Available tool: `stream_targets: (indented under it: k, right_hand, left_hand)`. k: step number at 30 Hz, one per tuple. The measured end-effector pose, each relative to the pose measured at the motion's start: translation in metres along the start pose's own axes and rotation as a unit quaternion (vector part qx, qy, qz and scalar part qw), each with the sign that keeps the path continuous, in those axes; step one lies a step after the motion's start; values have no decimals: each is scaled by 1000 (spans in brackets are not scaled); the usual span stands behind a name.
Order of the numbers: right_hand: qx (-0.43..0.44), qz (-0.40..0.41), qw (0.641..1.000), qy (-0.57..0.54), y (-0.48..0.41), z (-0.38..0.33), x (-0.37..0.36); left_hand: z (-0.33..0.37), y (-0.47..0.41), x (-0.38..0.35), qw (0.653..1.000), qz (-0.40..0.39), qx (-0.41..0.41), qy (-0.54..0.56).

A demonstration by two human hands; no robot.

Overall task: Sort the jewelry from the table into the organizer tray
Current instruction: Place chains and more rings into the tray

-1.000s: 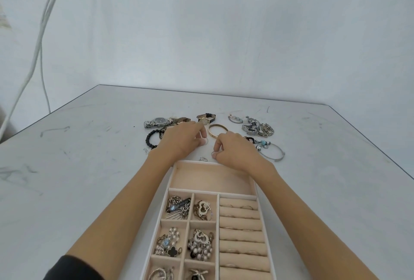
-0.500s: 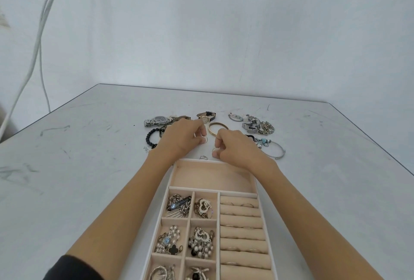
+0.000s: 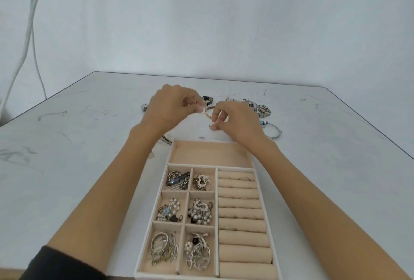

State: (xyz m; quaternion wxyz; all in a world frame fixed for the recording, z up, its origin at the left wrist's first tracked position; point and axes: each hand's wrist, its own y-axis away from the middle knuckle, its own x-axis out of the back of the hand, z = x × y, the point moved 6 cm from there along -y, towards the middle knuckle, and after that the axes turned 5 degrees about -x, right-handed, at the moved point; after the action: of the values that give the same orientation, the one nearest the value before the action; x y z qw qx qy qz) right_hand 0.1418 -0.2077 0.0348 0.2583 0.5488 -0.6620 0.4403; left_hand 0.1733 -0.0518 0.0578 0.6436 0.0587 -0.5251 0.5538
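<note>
Left hand [image 3: 170, 109], right hand [image 3: 237, 122] — a ring [image 3: 211, 126] each

No legible text, labels, brands or numbers anywhere on tray, jewelry or table.

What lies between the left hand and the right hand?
A gold bangle lies between the left hand and right hand, with a black watch strap just beyond it; head view.

A plain white wall [image 3: 224, 22] fills the far side. White cables [image 3: 28, 33] hang at the left. The pale table [image 3: 67, 145] bears dark scuffs.
</note>
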Motion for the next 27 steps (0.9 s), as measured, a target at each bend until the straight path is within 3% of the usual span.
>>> stream_targets:
  k: [11,23,27]
  right_hand:
    - [-11,57,980,-190,49,-12,65]
    - [-24,14,958,-286,179,-6,67]
    - [-43,10,947,-319,203,-1,60]
  left_hand:
    - [60,60,35,974,88,-21,209]
    - [109,145,23,974,-20,-60,218]
    - [110,162,15,977,-16,-48,208]
